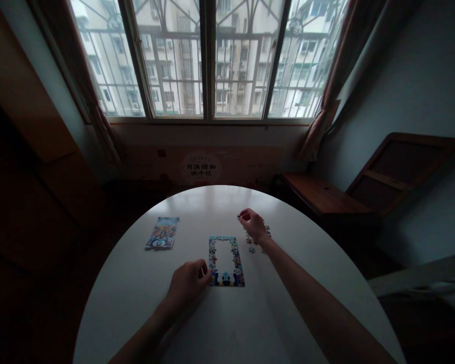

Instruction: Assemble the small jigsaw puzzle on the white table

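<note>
- Bare forearms [299, 283] reach across a round white tabletop [132, 313] in a dim room.
- At the tabletop's middle lies a jigsaw border [229, 279], its centre unfilled; the left hand [189, 278] curls at its lower left edge, though whether those fingers grip anything cannot be told.
- Beyond, the right hand [250, 222] pinches a small puzzle piece [238, 216] between its fingers, above loose pieces [252, 250].
- On the left rests a colourful printed sheet [162, 233].
- Grey daylight enters through a barred window [208, 60] between tied curtains [320, 124]; a wooden seat [318, 192] stands at right.
</note>
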Demonstrator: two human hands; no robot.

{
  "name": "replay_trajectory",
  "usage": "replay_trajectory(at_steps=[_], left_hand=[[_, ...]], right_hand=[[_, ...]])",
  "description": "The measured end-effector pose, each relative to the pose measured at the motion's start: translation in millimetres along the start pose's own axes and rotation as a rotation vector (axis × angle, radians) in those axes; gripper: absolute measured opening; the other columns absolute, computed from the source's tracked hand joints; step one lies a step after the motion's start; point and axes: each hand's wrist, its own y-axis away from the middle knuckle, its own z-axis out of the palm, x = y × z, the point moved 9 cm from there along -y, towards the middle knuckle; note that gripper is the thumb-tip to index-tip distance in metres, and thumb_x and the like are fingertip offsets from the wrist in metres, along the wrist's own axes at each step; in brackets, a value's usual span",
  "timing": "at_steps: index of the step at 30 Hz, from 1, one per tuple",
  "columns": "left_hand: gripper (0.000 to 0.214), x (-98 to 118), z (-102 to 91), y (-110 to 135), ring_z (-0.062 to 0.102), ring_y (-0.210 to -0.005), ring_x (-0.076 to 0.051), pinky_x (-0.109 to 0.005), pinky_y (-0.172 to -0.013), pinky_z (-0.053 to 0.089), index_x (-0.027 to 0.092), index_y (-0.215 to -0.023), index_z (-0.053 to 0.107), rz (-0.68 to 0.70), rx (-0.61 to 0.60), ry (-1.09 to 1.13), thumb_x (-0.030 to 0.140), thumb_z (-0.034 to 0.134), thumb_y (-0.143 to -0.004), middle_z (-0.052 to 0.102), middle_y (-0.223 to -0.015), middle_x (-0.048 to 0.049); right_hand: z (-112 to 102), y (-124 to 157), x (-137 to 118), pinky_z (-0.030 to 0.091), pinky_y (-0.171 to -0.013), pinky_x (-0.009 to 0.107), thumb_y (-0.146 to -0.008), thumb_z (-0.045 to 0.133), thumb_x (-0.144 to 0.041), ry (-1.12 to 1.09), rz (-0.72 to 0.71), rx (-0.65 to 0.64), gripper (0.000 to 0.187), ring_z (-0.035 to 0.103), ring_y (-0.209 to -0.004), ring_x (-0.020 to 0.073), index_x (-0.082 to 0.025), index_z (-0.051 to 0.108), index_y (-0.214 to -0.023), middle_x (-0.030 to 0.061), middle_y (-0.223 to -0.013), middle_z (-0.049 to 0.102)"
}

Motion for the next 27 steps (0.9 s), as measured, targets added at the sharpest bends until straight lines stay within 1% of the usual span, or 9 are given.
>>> replay_trajectory(at_steps=[2,3,7,10,13,16,20,24,27], left_hand=[[0.022,-1,-0.2,0,0.058,-0.062,-0.011,-0.020,-0.055,0.028,0.020,-0.072,0.064,0.001,0.009,-0.003,0.036,0.052,-0.081,0.066,-0.069,0.0011],[0.022,-1,-0.4,1,0.058,-0.062,-0.011,-0.020,-0.055,0.028,0.020,-0.072,0.064,0.003,0.012,-0.005,0.036,0.052,-0.081,0.066,-0.069,0.0011],[0.022,0,-0.9,2,0.057,-0.061,-0.011,-0.020,-0.054,0.027,0.020,-0.072,0.064,0.011,0.018,-0.005,0.037,0.052,-0.081,0.065,-0.067,0.0014],[0.022,0,-1.5,2,0.057,-0.061,-0.011,-0.020,-0.055,0.028,0.020,-0.073,0.065,0.016,0.026,-0.006,0.036,0.052,-0.082,0.065,-0.067,0.0014],[0.022,1,-1.5,2,0.057,-0.060,-0.011,-0.020,-0.055,0.028,0.020,-0.074,0.064,0.026,0.028,-0.015,0.036,0.052,-0.082,0.065,-0.067,0.0016],[0.022,2,-2.0,2,0.057,-0.060,-0.010,-0.020,-0.055,0.027,0.020,-0.073,0.064,0.033,0.036,-0.020,0.036,0.052,-0.082,0.065,-0.066,0.0020],[0.022,2,-0.6,3,0.057,-0.059,-0.010,-0.019,-0.054,0.027,0.021,-0.073,0.064,0.039,0.039,-0.009,0.037,0.052,-0.082,0.065,-0.065,0.0020],[0.022,4,-2.1,3,0.056,-0.057,-0.010,-0.019,-0.054,0.028,0.021,-0.074,0.065,0.060,0.093,0.004,0.037,0.052,-0.082,0.064,-0.063,0.0020],[0.024,10,-2.4,3,0.052,-0.053,-0.010,-0.019,-0.053,0.029,0.020,-0.077,0.066,0.118,0.139,0.064,0.037,0.050,-0.083,0.059,-0.057,0.0021]], right_hand=[[-5,13,-6,0.047,-0.062,0.027,-0.071,0.061,-0.022,-0.225,0.010,0.016,0.012,0.061,-0.065,0.0149,-0.017,0.060,-0.082,0.0022,-0.071,0.064],[-7,22,-6,0.047,-0.059,0.027,-0.069,0.062,-0.024,-0.334,0.050,0.026,0.014,0.061,-0.062,0.0150,-0.017,0.059,-0.080,0.0021,-0.070,0.063],[0,65,-3,0.051,-0.064,0.030,-0.064,0.070,-0.033,-0.832,0.284,-0.040,0.029,0.064,-0.066,0.0163,-0.017,0.057,-0.084,0.0016,-0.072,0.064],[5,98,-2,0.052,-0.065,0.028,-0.054,0.078,-0.033,-1.031,0.425,-0.050,0.037,0.064,-0.065,0.0144,-0.017,0.058,-0.081,0.0006,-0.070,0.064],[10,122,-1,0.051,-0.063,0.027,-0.052,0.081,-0.032,-1.103,0.493,-0.076,0.039,0.062,-0.061,0.0128,-0.016,0.060,-0.080,-0.0006,-0.067,0.063],[17,134,1,0.051,-0.063,0.027,-0.052,0.082,-0.031,-1.123,0.477,-0.118,0.038,0.061,-0.060,0.0118,-0.016,0.060,-0.080,-0.0007,-0.068,0.064],[24,139,5,0.049,-0.060,0.026,-0.053,0.082,-0.034,-1.088,0.438,-0.167,0.038,0.060,-0.060,0.0120,-0.016,0.060,-0.079,-0.0001,-0.068,0.064],[28,139,5,0.048,-0.056,0.027,-0.054,0.081,-0.036,-1.009,0.397,-0.244,0.037,0.058,-0.057,0.0124,-0.016,0.062,-0.079,0.0001,-0.065,0.063],[29,138,3,0.047,-0.054,0.027,-0.053,0.081,-0.037,-0.985,0.386,-0.282,0.037,0.057,-0.055,0.0120,-0.016,0.062,-0.078,-0.0002,-0.065,0.062]])
